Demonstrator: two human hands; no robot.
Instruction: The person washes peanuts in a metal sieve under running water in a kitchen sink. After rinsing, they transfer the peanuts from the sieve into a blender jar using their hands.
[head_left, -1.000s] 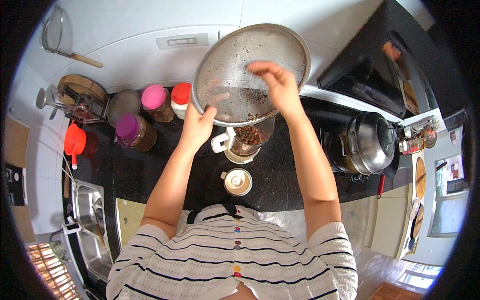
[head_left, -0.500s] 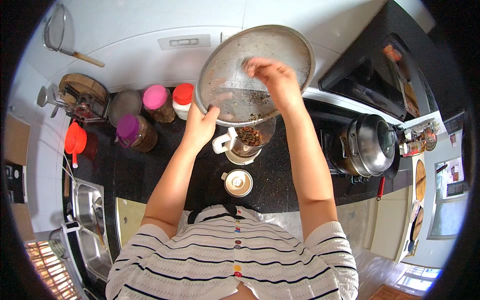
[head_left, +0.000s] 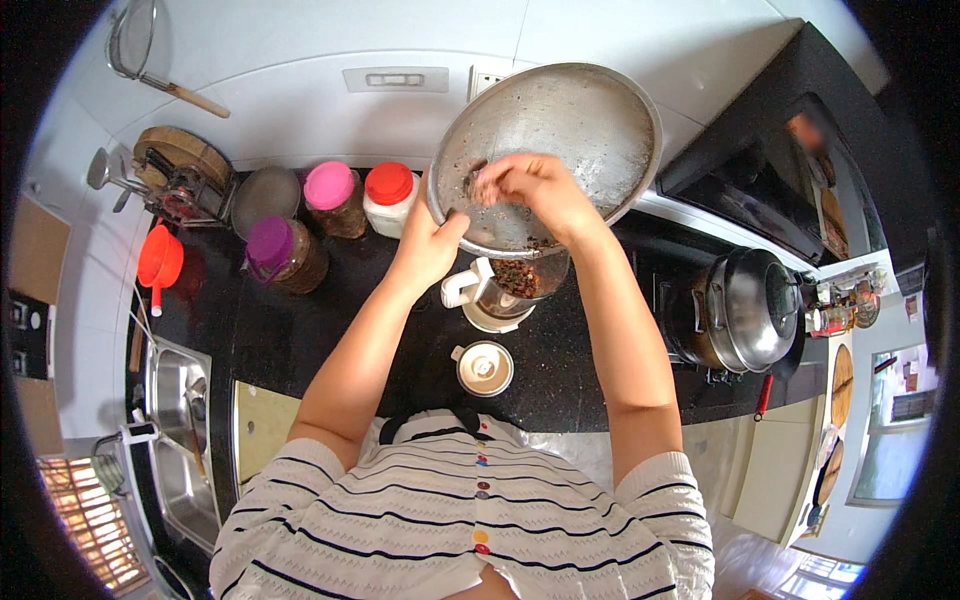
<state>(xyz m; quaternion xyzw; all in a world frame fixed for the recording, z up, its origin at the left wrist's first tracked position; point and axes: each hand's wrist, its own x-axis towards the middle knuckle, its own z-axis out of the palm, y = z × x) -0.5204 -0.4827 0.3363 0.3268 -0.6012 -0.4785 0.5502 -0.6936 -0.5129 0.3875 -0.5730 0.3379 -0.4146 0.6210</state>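
Observation:
My left hand (head_left: 432,243) grips the lower left rim of a round metal tray (head_left: 590,130), its thumb on the inner face. The tray is held tilted above a blender jar (head_left: 520,280) with a white handle, which stands on a pale base. Dark and reddish-brown dried bits, perhaps spices, lie in the jar. My right hand (head_left: 545,195) is over the tray's inner face, fingers curled and pressed together; whether they hold anything is hidden. Some dark crumbs cling to the tray's lower edge. Nearer to me, a white blender lid (head_left: 484,368) lies on the black counter.
At the back left stand a pink-lidded jar (head_left: 333,198), a red-lidded jar (head_left: 390,198) and a purple-lidded jar (head_left: 285,255). A red strainer (head_left: 160,262) and a sink (head_left: 180,400) are farther left. To the right, a lidded metal pot (head_left: 755,305) sits on the stove beneath a dark hood (head_left: 770,170).
My right hand has swept down and left across the tray, and fewer dark bits remain on its lower part. The whole view has shifted slightly, with my left hand still on the rim.

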